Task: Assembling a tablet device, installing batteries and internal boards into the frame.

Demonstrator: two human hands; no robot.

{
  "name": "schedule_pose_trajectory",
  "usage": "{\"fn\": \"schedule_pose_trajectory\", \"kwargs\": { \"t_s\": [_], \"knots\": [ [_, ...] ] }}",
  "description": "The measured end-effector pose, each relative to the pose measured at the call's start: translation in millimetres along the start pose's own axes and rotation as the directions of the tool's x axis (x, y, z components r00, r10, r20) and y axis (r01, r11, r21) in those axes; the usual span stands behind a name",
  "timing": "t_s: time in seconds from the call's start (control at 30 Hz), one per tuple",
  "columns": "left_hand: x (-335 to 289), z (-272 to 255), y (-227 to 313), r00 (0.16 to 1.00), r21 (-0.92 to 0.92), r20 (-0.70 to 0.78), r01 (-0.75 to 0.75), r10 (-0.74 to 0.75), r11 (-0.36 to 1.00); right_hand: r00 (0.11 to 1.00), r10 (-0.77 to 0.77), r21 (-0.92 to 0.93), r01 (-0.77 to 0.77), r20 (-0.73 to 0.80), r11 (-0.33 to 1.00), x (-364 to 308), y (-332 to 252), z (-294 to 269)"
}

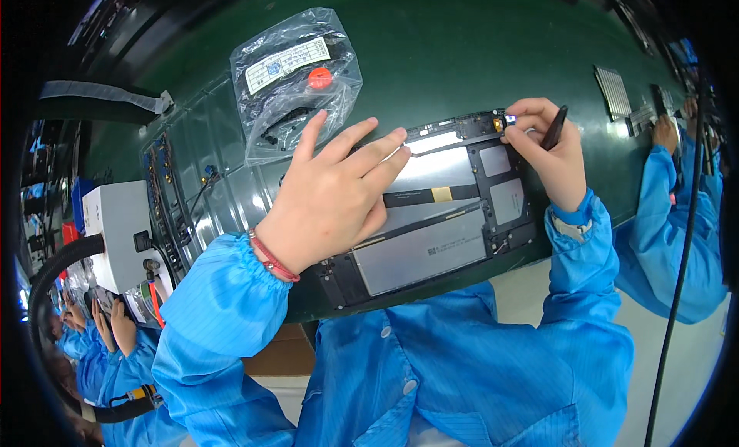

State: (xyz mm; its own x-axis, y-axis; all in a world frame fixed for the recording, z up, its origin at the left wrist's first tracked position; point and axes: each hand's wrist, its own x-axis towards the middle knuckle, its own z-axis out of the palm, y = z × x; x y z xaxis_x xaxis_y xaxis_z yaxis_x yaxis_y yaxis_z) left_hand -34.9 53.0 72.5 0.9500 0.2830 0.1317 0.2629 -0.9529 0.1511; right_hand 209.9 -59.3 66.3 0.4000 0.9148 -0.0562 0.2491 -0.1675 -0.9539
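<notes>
An opened tablet [416,208] lies in front of me with its inner side up, showing silver battery packs, a dark flex strip and a circuit board along its far edge. My left hand [331,189] is spread over its left part, fingers stretched out, palm down, hiding that corner. At the far right corner, the thumb and forefinger of my right hand [546,143] close together beside a small bright part [508,121]; whether they grip it I cannot tell. A slim black tool [555,127] is tucked in the same hand, pointing up and away.
Beyond my left hand lies a clear plastic bag [296,81] with black parts, a white label and a red round sticker. A ribbed clear tray [219,131] and a white box [119,231] with a black hose stand left. Co-workers' blue sleeves [666,216] show at both sides.
</notes>
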Motion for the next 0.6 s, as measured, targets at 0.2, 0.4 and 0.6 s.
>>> {"fn": "schedule_pose_trajectory", "kwargs": {
  "t_s": [0.2,0.4,0.6],
  "knots": [
    [1.3,-5.7,2.3,0.996,0.166,0.014,-0.088,0.087,0.982,0.974,-0.2,-0.303,0.16,-0.104,0.939,-3.0,4.5,10.7],
    [20.7,-14.9,7.7,0.929,0.304,0.132,-0.369,0.345,0.878,0.946,-0.301,-0.413,0.23,-0.116,0.881,-2.4,7.7,11.8],
    [54.8,-28.3,14.6,0.864,0.189,0.257,-0.484,0.432,0.855,0.967,-0.239,-0.398,0.188,-0.085,0.898,-2.5,2.1,5.5]
  ]
}}
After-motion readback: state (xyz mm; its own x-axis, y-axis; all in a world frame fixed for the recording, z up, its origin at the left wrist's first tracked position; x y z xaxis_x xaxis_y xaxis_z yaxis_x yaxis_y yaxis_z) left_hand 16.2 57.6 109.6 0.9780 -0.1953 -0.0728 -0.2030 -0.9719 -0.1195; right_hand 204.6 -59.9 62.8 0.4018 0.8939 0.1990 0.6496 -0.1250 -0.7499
